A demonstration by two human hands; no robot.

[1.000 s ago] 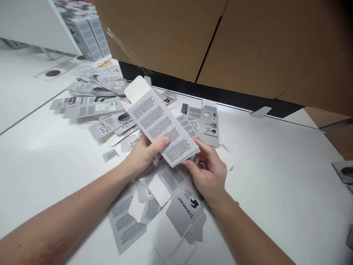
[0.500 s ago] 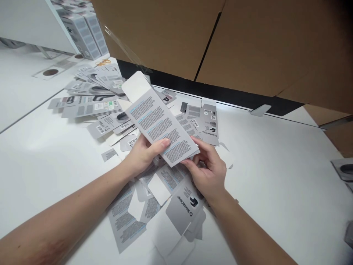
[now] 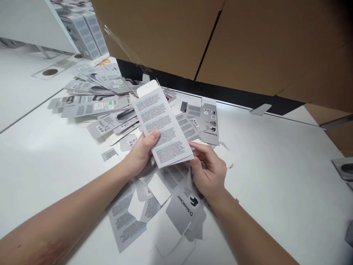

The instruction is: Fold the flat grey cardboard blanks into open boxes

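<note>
A grey printed carton (image 3: 162, 127), its white end flap sticking out at the far end, is held up over the table. My left hand (image 3: 142, 152) grips its left side, thumb on the text panel. At the near right corner, the fingers of my right hand (image 3: 209, 167) pinch the carton's edge; the fingertips are partly behind it. Beneath lie torn and flattened carton pieces (image 3: 182, 208) with Silvercrest print. To the left, a fanned pile of flat cartons (image 3: 93, 105) spreads across the table.
Large brown cardboard boxes (image 3: 165, 36) stand along the back, behind a black strip (image 3: 176, 79). Upright printed boxes (image 3: 86, 35) are at the far left, near orange rubber bands (image 3: 103, 62). The white table (image 3: 270, 176) extends to the right. Another printed carton (image 3: 344, 167) shows at the right edge.
The carton has turned more upright in my view, its far end swinging right and toward me. My left thumb sits slightly farther left. My right fingers stay at the near right corner.
</note>
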